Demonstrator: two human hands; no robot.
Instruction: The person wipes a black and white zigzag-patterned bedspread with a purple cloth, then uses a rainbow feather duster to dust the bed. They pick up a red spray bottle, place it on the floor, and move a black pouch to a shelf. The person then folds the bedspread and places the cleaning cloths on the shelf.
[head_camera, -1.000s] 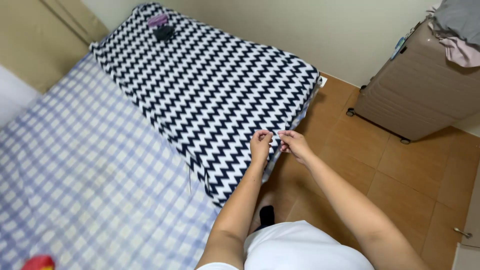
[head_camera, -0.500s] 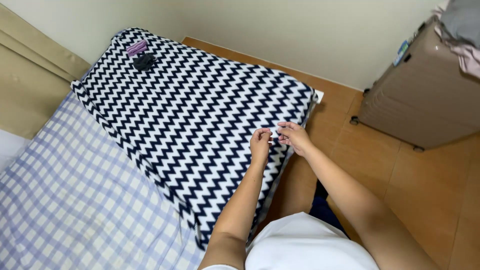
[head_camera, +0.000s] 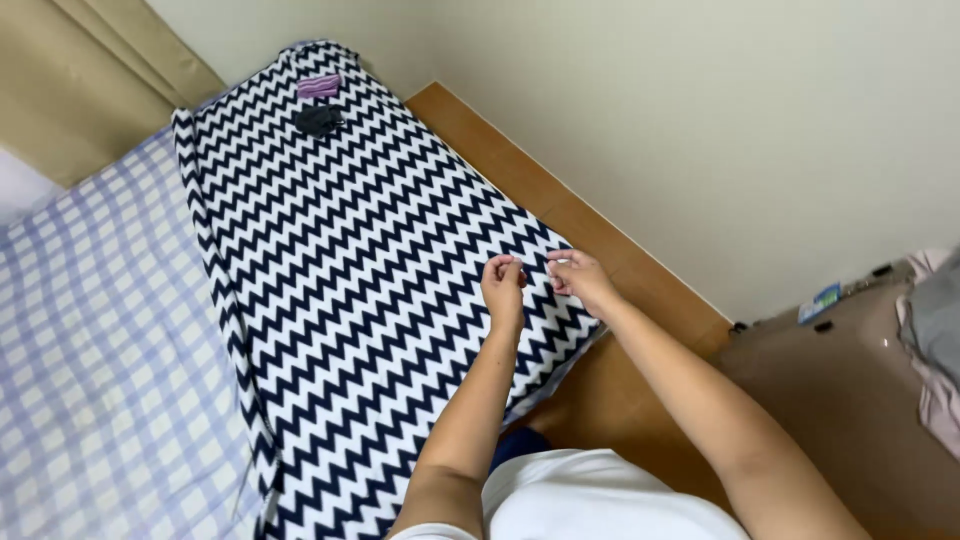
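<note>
A bed (head_camera: 90, 380) with a pale checked sheet carried a black-and-white zigzag blanket (head_camera: 350, 260) spread along its floor-side edge. A wooden dresser (head_camera: 850, 370) stood well apart on the right. Near the blanket's outer edge, the left hand (head_camera: 503, 285) and right hand (head_camera: 578, 280) sat close together, each grip pinching the fabric. A small dark item (head_camera: 318, 120) and purple item (head_camera: 320, 86) lay at the far end.

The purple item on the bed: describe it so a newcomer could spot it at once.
Start at the zigzag blanket covering the bed's wall side. Follow it to its far end by the curtain. The purple item lies there, flat and striped, just beyond a dark item.
</note>
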